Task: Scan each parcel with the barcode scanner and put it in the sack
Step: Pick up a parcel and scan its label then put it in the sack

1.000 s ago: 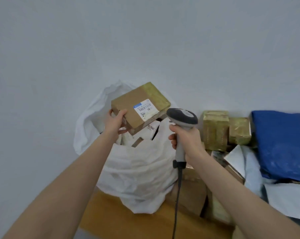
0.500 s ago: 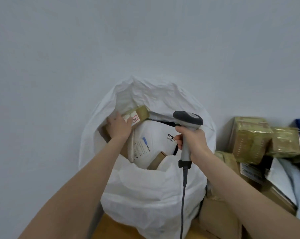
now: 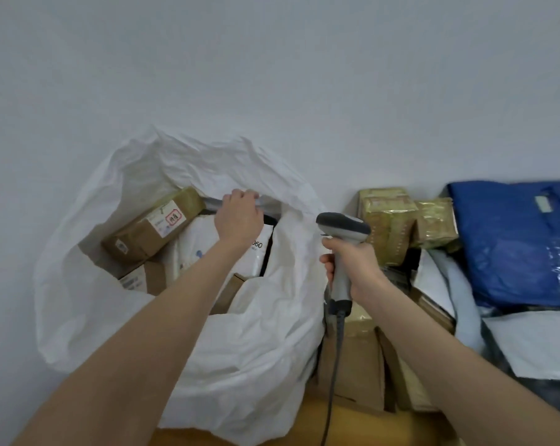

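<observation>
Two hands busy here: left hand (image 3: 240, 217) has its fingers curled over a grey edge (image 3: 269, 206) at the far rim of the white sack (image 3: 256, 349), right hand (image 3: 352, 268) is wrapped round the barcode scanner (image 3: 343, 226) just off the sack's right edge. Brown parcel (image 3: 153, 230) lies tilted inside, far-left corner, beside a white mailer (image 3: 204, 246).

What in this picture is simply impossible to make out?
Head view:
- What the grey strip gripped by the left hand is: the sack fold and fingers cover most of it.
- Print on the white parcel: the wrist hides all but "060".
- Label text on the brown box: too small.
- The blue bag: cut off by the right edge.
- The scanner window: faces away.
</observation>
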`<state>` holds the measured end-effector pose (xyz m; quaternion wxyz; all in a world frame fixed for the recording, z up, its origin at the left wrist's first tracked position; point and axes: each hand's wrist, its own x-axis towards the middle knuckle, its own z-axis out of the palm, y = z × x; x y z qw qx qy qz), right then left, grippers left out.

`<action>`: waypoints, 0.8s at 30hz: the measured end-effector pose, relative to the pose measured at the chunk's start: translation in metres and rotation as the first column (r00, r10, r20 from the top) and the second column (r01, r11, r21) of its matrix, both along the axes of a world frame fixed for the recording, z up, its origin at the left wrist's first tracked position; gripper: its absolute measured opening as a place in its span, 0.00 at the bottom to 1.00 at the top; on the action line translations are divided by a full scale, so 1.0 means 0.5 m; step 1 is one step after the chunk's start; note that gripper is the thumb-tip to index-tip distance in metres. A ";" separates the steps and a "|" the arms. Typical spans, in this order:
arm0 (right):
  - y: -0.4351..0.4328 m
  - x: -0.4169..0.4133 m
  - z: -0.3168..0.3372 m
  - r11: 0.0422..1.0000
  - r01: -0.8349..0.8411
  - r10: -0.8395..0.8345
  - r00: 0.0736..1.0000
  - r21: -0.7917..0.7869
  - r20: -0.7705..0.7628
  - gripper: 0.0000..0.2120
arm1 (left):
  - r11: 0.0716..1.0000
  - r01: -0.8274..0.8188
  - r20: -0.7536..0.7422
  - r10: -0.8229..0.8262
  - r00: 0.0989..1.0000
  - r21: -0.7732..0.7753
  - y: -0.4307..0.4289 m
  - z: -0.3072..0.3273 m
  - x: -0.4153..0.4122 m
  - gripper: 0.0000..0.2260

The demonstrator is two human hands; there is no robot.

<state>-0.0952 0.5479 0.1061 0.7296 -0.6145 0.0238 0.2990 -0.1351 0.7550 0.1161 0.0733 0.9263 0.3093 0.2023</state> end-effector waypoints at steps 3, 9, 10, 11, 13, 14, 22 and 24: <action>-0.074 0.028 -0.014 0.999 0.053 -0.053 0.998 -0.010 -0.038 0.05 | 0.990 0.132 0.079 -0.129 0.988 -0.038 -0.125 0.019 0.089 0.15; -0.237 0.115 -0.051 0.990 0.137 -0.138 0.988 -0.014 -0.075 0.05 | 0.901 0.311 0.050 -0.310 0.949 -0.302 -0.354 -0.048 0.196 0.18; -0.262 0.131 -0.061 0.989 0.145 -0.145 0.985 -0.014 -0.089 0.04 | 0.888 0.292 0.013 -0.308 0.951 -0.355 -0.384 -0.075 0.205 0.20; -0.284 0.146 -0.072 0.988 0.153 -0.153 0.983 -0.013 -0.100 0.04 | 0.879 0.257 -0.022 -0.290 0.957 -0.401 -0.411 -0.106 0.210 0.21; -0.316 0.173 -0.100 0.988 0.155 -0.157 0.981 -0.031 -0.110 0.04 | 0.873 0.153 -0.077 -0.212 0.974 -0.463 -0.453 -0.169 0.211 0.23; -0.325 0.183 -0.115 0.989 0.141 -0.145 0.983 -0.043 -0.114 0.05 | 0.875 0.093 -0.100 -0.159 0.982 -0.475 -0.466 -0.196 0.206 0.23; -0.261 0.212 -0.242 0.993 -0.013 -0.008 0.983 -0.114 -0.185 0.09 | 0.779 -0.198 -0.144 0.139 0.980 -0.595 -0.429 -0.307 0.145 0.24; -0.236 0.210 -0.266 0.990 -0.026 -0.003 0.980 -0.140 -0.199 0.16 | 0.676 -0.259 -0.171 0.195 0.966 -0.690 -0.406 -0.318 0.148 0.24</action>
